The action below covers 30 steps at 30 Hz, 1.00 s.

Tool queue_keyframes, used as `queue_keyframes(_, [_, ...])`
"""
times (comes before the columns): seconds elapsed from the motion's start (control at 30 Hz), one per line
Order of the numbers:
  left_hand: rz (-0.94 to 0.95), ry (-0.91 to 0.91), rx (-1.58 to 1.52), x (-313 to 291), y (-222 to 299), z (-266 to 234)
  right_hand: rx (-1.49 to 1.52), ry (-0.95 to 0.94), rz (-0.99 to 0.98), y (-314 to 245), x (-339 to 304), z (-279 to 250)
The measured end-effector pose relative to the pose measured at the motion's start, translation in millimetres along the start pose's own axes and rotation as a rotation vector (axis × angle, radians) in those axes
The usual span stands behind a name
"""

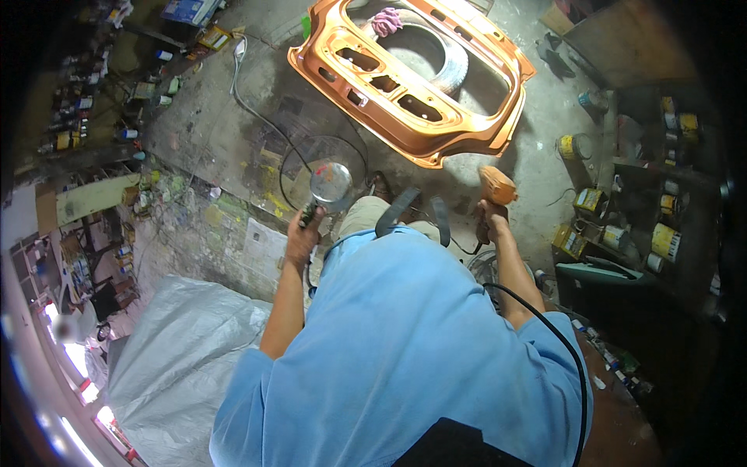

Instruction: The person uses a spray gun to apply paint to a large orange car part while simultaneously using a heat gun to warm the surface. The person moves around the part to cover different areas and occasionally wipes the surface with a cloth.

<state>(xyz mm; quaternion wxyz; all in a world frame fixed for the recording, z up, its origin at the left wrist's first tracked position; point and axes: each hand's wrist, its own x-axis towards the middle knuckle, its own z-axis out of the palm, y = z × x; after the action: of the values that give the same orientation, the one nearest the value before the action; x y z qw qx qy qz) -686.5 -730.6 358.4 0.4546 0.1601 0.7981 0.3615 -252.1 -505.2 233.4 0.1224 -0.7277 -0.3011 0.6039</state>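
Note:
My left hand (303, 236) is closed round the dark handle of a tool with a round silver top (332, 184), which looks like a paint spray gun seen from above. In my right hand (496, 220) is an orange, dryer-shaped heat gun (496, 187), gripped by its handle, with a dark cord trailing below. Ahead of both hands lies an orange-painted car tailgate panel (416, 138) with several cut-outs. It rests over a tyre (457, 68), and neither tool touches it. A pink cloth (386, 22) sits on the tyre at the far side.
Paint cans (574, 146) and tins stand along the right. A pale cable (257, 113) and dark loops cross the stained concrete floor (233, 132) on the left. A grey sheet (183, 350) covers something near left. Cluttered shelves (82, 101) line the far left.

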Motion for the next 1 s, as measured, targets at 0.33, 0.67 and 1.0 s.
queue_keyframes(0.33, [0.008,-0.146,0.170,4.7,24.7,-2.2,0.130,-0.150,-0.115,14.1,-18.3,50.7])
queue_keyframes(0.67, [0.156,-0.139,0.241,64.9,53.0,-75.9,0.079,-0.453,-0.404,-109.5,-35.7,208.2])
queue_keyframes(1.0, [0.141,-0.064,0.171,74.5,31.9,-111.5,0.039,-0.248,-0.333,-113.8,-18.1,219.8])
